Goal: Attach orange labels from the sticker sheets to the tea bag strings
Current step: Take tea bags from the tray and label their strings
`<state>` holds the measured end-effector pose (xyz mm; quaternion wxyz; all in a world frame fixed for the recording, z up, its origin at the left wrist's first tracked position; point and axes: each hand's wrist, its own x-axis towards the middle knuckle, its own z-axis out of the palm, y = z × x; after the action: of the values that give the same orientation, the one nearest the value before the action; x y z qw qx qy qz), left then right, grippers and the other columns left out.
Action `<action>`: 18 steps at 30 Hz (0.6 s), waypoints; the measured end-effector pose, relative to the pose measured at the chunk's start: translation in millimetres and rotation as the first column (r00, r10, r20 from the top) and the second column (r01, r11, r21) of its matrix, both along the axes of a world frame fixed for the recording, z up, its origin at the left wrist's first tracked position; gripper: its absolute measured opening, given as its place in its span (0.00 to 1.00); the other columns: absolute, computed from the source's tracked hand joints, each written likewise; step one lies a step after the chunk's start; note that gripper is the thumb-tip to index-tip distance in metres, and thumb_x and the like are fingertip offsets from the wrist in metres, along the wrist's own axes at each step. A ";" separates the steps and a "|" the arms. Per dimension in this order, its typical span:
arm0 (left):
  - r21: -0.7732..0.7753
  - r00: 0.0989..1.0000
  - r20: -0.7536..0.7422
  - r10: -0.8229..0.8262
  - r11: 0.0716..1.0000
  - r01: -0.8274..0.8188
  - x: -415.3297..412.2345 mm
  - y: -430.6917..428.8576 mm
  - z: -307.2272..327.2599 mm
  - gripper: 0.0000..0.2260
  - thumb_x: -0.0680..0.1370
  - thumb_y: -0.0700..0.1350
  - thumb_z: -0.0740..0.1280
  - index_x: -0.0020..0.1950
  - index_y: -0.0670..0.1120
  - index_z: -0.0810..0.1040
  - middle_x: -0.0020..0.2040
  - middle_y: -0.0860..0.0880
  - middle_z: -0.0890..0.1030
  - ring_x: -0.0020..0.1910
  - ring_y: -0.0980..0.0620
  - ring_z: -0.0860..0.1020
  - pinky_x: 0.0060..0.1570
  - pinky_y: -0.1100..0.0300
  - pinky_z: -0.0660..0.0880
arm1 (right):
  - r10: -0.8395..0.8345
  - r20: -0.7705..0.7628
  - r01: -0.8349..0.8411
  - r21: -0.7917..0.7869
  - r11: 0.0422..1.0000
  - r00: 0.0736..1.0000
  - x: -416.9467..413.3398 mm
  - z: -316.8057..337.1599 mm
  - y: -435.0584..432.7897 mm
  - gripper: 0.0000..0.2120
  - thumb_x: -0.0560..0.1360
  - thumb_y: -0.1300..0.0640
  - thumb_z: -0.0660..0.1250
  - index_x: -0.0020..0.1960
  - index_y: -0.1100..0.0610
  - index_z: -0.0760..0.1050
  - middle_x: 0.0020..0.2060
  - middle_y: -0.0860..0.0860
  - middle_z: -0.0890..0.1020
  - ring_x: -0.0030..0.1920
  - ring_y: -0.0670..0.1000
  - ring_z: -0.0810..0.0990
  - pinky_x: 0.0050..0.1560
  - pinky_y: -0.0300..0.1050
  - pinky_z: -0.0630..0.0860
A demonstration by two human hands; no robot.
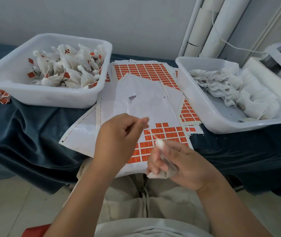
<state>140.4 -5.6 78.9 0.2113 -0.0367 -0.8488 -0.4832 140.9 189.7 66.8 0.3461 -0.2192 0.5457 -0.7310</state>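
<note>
At the near edge of the table [33, 117], just over my lap, my right hand [184, 163] was curled round a soft, crumpled white tea bag [159, 174], its gathered neck pointing up and away from me. A thin white string [151, 133] ran from that neck to my left hand [117, 139], whose thumb and forefinger were pinched together on its end; blur softened the fingertips.

Beneath both hands lay a glossy white sticker sheet [153, 103], its near corner overhanging the table edge. Small rectangular orange labels [168, 130] stood in ragged rows on its near right part, with bare backing over the rest. More sheets [141, 69] were fanned under it, orange grids showing beyond.

The table wore a dark blue, velvety cloth [239, 151] that sagged in folds off the front edge. To the left stood a white plastic tub [50, 100], rounded at the corners and heaped with labelled bags [71, 71]. To the right a matching tub [203, 106], set askew, held plain bags [225, 86] with loose strings. The sheets filled the strip between the tubs. Behind, white pipes [216, 26] rose against the pale wall [102, 17].
</note>
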 end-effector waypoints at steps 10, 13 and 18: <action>-0.252 0.969 -0.059 -0.240 0.943 0.218 9.2 5.8 6.7 0.10 0.84 0.50 0.67 0.54 0.50 0.88 0.45 0.56 0.81 0.42 0.54 0.79 0.41 0.61 0.76 | -0.404 0.009 0.404 -0.067 0.912 0.915 -15.2 -3.1 5.2 0.22 0.81 0.39 0.69 0.70 0.48 0.80 0.39 0.50 0.82 0.42 0.46 0.82 0.53 0.47 0.81; -0.380 0.969 -0.141 -0.204 0.915 0.137 14.6 6.1 13.3 0.07 0.81 0.48 0.71 0.49 0.50 0.89 0.41 0.55 0.82 0.35 0.54 0.79 0.32 0.55 0.77 | -0.491 -0.259 0.542 0.188 0.819 0.832 -12.8 -1.2 0.2 0.20 0.80 0.33 0.65 0.61 0.44 0.84 0.39 0.45 0.81 0.45 0.45 0.81 0.61 0.54 0.81; -0.461 0.966 -0.102 -0.238 0.872 0.166 18.6 4.2 19.1 0.05 0.81 0.47 0.73 0.48 0.50 0.89 0.41 0.55 0.81 0.35 0.54 0.78 0.32 0.58 0.75 | -0.339 -0.468 0.538 0.399 0.743 0.816 -7.5 0.0 -3.0 0.21 0.86 0.42 0.58 0.39 0.46 0.78 0.33 0.46 0.76 0.36 0.41 0.77 0.49 0.42 0.81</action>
<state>159.0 -1.4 98.0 0.2110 -0.2106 -0.9096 -0.2893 133.4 186.6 66.7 0.0982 -0.1134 0.8111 -0.5654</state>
